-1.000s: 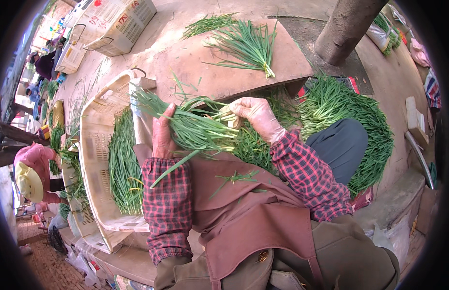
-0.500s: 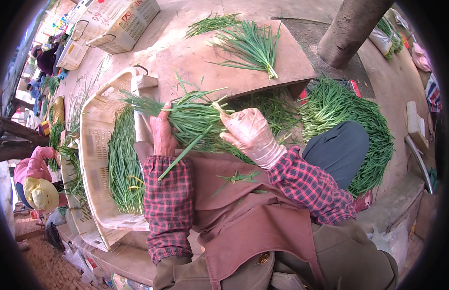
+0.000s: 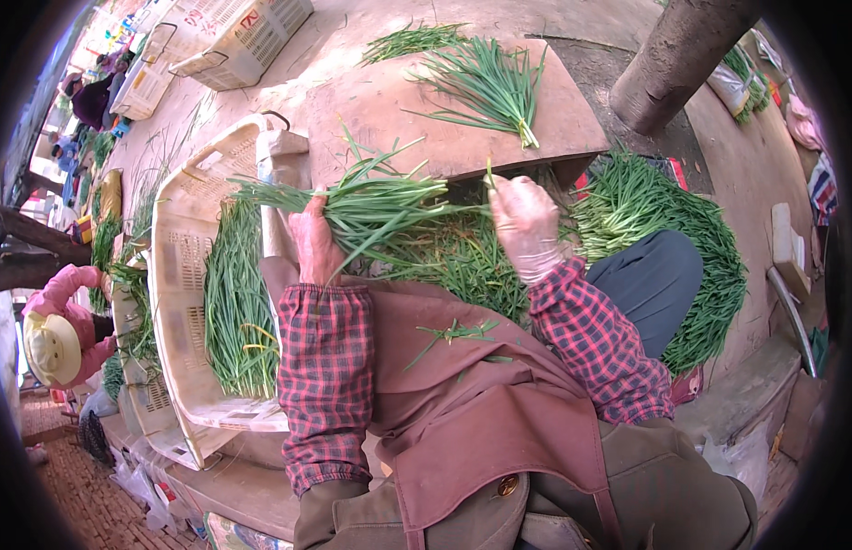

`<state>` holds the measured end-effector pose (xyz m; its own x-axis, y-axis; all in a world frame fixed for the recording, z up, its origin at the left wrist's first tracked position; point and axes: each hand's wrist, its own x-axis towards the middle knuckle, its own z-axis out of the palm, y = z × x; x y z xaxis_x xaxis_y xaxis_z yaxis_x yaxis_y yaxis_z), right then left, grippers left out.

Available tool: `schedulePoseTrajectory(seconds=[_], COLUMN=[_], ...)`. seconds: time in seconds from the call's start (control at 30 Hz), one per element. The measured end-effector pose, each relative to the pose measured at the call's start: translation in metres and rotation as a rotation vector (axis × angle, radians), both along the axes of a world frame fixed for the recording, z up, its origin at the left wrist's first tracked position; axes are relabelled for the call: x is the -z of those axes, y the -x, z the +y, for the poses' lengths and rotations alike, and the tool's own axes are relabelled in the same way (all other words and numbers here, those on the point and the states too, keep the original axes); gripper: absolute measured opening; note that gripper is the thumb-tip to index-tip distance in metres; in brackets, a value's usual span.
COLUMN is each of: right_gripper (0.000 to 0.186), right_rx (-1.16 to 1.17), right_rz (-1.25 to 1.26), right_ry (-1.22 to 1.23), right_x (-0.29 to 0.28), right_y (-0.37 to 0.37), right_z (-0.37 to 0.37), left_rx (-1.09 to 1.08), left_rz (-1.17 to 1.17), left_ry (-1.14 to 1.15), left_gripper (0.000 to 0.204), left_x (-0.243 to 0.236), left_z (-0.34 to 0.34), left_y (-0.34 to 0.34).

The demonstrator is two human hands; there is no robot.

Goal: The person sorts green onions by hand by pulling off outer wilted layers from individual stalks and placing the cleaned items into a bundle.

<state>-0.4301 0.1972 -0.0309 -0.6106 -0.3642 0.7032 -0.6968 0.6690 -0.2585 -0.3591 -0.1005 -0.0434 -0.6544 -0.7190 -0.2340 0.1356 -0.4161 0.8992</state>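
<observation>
My left hand is wrapped round a loose bunch of Chinese chives above my lap. Their leaves point left and their pale cut ends point right. Off to the right, my right hand, in a thin whitish glove, pinches a thin chive stalk that sticks up past its fingers. One long leaf runs between the bunch and this hand. Bits of trimmed chives lie on my brown apron.
A low board ahead bears a trimmed chive bunch. At left stands a white plastic crate of chives; a big chive heap lies right. Beyond are a tree trunk, stacked crates and a person in pink.
My right hand has moved right, away from the bunch's cut ends, with a stalk between its fingers. My left hand keeps its hold. The person in pink has shifted.
</observation>
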Motion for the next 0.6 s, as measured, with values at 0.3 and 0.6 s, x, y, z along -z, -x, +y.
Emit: schedulePoseTrajectory(seconds=[0.3,0.6], right_gripper=[0.033,0.038], right_rx=[-0.135,-0.190], right_rz=[-0.416,-1.374], right_ry=[0.150,0.400], right_x=[-0.023,-0.042], right_y=[-0.036,-0.020], right_z=[-0.003,-0.062], left_rx=[-0.084,-0.070], left_rz=[0.062,0.108], left_ry=[-0.012,0.091], left_gripper=[0.030,0.021], left_x=[0.007,0.008], left_z=[-0.010,-0.003], left_y=[-0.001,0.007])
